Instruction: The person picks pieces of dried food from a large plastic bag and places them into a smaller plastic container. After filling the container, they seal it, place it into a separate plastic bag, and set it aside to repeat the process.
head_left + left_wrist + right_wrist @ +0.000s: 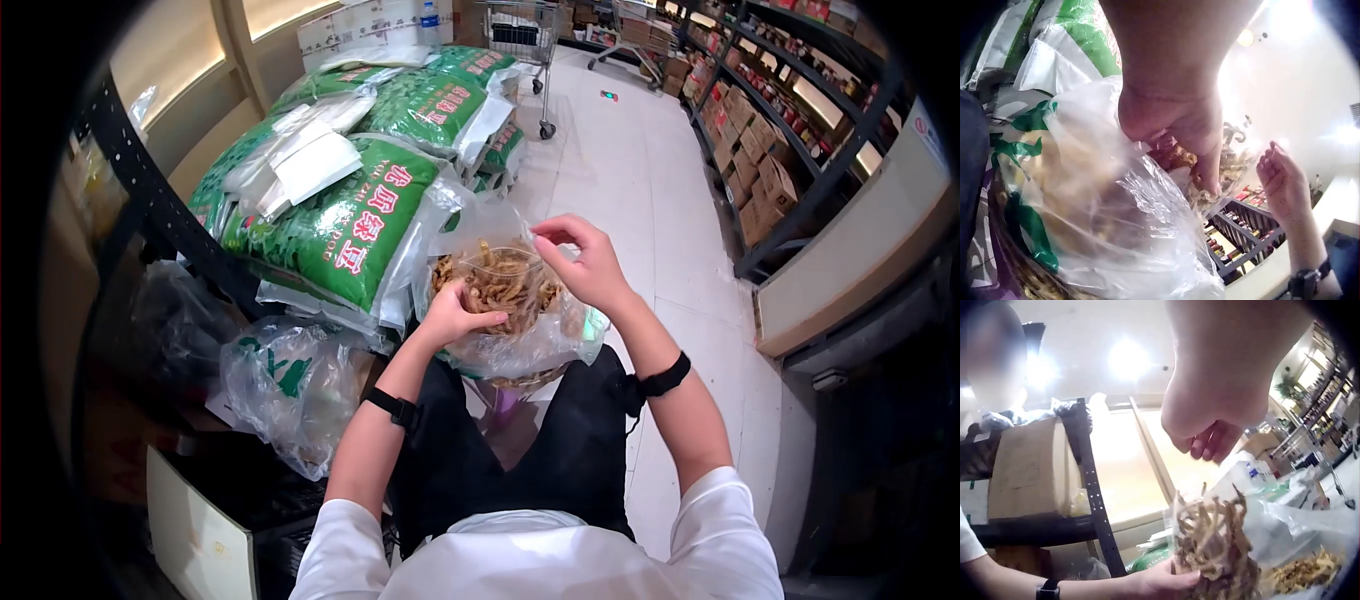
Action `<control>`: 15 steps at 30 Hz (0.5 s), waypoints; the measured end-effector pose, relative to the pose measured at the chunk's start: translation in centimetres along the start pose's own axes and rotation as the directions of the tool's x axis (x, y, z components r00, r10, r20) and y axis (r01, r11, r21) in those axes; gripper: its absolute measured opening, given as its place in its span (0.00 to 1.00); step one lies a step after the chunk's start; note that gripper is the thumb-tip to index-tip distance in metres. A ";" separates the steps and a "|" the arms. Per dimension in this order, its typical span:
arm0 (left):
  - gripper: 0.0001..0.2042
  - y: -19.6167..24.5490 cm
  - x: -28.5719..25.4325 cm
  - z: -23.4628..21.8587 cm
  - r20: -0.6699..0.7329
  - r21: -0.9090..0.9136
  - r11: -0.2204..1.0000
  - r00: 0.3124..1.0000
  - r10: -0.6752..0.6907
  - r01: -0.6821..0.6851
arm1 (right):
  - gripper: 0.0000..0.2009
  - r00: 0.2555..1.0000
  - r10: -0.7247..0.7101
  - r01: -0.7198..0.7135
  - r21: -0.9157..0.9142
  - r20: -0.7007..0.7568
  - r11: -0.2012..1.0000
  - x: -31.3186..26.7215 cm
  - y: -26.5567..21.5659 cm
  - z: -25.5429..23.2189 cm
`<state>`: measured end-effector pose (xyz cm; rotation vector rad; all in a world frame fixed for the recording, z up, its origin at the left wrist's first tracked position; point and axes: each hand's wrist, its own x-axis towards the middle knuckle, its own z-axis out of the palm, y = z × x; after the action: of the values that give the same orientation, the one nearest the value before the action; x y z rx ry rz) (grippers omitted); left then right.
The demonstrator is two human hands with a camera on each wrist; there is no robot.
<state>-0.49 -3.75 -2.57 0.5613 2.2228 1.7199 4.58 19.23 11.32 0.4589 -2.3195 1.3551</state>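
My left hand (455,318) grips a clear bag of brown dried pieces (1213,540), thumb across its near side. It is over a larger, open plastic bag (535,340) that holds more such pieces. In the left wrist view the left hand (1175,125) partly covers the held bag, and the big bag (1097,206) fills the lower left. My right hand (590,265) is raised just to the right of the held bag, fingers loosely bent. In the right wrist view, nothing shows between the fingers of the right hand (1216,419), which stand apart from the bag.
Green and white sacks (350,215) are stacked at the left, with white packets (315,160) on top. A knotted plastic bag (290,385) lies below them. A shopping cart (520,40) stands ahead; shelves with cartons (745,150) line the right side.
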 end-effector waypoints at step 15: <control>0.29 2.5 -1.4 1.1 0.171 -0.087 0.996 0.985 0.033 -0.018 | 0.26 0.752 0.169 0.111 -0.374 0.638 0.921 0.3 -2.0 2.7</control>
<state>1.54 -2.88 -0.42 0.6925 2.0224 1.7001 4.74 15.86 11.73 0.8860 -3.0904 0.7445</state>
